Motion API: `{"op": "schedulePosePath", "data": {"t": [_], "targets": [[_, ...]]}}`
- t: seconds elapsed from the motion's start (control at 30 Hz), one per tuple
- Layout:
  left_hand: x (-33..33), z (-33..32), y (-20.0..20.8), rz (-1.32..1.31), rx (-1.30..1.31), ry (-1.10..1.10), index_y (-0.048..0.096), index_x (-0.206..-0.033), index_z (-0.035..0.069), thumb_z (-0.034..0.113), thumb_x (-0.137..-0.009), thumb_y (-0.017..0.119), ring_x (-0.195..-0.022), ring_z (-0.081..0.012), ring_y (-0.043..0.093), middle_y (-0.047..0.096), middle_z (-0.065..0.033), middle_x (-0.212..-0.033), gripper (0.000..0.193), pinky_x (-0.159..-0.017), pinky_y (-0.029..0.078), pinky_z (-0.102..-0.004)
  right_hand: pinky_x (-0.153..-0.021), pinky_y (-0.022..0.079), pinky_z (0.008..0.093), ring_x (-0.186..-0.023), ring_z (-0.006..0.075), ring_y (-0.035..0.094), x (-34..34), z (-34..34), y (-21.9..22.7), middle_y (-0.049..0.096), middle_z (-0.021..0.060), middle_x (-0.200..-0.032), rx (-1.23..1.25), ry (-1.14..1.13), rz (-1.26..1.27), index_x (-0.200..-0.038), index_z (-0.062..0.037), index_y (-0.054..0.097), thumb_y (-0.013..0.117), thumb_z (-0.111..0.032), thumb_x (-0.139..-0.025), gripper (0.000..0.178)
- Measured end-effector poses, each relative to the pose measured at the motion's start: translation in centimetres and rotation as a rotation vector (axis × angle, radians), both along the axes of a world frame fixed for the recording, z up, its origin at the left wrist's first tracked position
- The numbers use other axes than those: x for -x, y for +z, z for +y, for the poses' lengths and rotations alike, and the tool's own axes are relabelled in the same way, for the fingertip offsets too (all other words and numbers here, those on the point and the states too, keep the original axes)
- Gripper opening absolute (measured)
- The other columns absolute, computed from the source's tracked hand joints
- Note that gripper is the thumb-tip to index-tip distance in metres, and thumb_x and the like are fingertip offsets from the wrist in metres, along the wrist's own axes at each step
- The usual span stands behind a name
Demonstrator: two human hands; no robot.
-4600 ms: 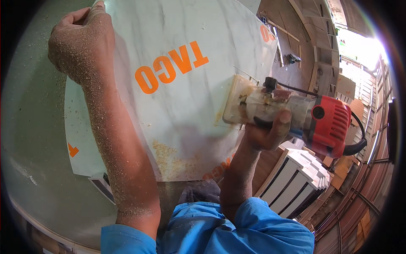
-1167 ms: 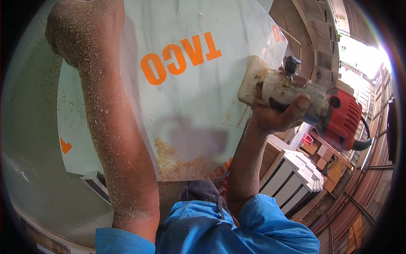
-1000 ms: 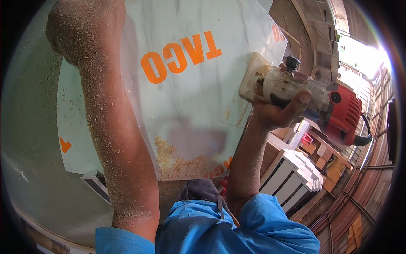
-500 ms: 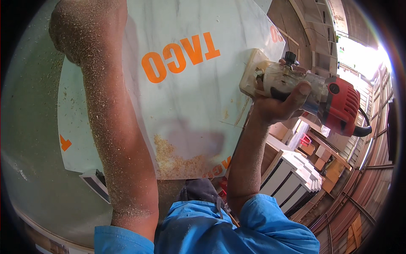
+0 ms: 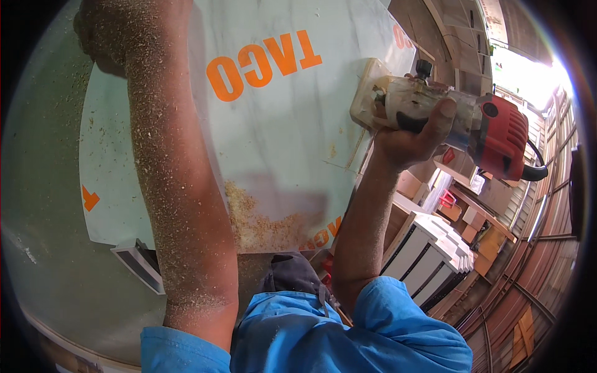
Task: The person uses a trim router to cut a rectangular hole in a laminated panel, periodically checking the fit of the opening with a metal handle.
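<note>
My right hand is wrapped round a trim router with a clear base housing and a red motor end. The router lies sideways, its square base plate against the right edge of a pale, marble-patterned sheet with orange lettering. My left forearm, dusted with wood shavings, reaches across the left part of this sheet. At the upper left my left hand is bent down by the sheet's far left side, its fingers hidden from view. Shavings are heaped along the sheet's near edge.
Under the sheet spreads a dusty grey-green surface. A grey-framed piece sticks out near my left forearm. To the right stand stacked white panels, with wooden boards and a corrugated metal wall beyond. The router's cord loops at its end.
The whole scene sits slightly higher in the picture. Sheet, router and both hands keep nearly the same places relative to one another.
</note>
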State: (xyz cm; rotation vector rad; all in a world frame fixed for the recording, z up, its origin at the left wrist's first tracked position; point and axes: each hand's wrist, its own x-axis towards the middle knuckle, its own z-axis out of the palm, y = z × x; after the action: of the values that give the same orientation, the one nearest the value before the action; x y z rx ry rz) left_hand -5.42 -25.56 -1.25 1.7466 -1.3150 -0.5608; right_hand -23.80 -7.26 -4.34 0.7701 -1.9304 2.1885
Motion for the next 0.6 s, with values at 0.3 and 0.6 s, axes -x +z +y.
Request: {"op": "schedulePosePath", "data": {"t": [0.3, 0.6], "targets": [[-0.2, 0.1, -0.1, -0.029, -0.066, -0.032, 0.072, -0.085, 0.0, 0.018, -0.081, 0.075, -0.084, -0.0325, 0.072, 0.073, -0.0198, -0.087, 0.019, -0.08, 0.055, -0.0438, -0.082, 0.061, 0.0454, -0.09, 0.0333, 0.071, -3.7, 3.7, 0.5, 0.068, 0.0228, -0.1, -0.173, 0.005, 0.066, -0.117, 0.0088, 0.058, 0.058, -0.053, -0.094, 0.065], [0.3, -0.4, -0.2, -0.144, -0.069, 0.034, 0.074, -0.087, 0.0, 0.018, -0.08, 0.074, -0.086, -0.036, 0.072, 0.074, -0.022, -0.088, 0.02, -0.081, 0.055, -0.0437, -0.092, 0.056, 0.0486, -0.101, 0.035, 0.069, -7.5, 7.3, 1.2, 0.068, 0.0233, -0.107, -0.281, -0.037, -0.052, -0.124, 0.0061, 0.057, 0.059, -0.058, -0.092, 0.071]]}}
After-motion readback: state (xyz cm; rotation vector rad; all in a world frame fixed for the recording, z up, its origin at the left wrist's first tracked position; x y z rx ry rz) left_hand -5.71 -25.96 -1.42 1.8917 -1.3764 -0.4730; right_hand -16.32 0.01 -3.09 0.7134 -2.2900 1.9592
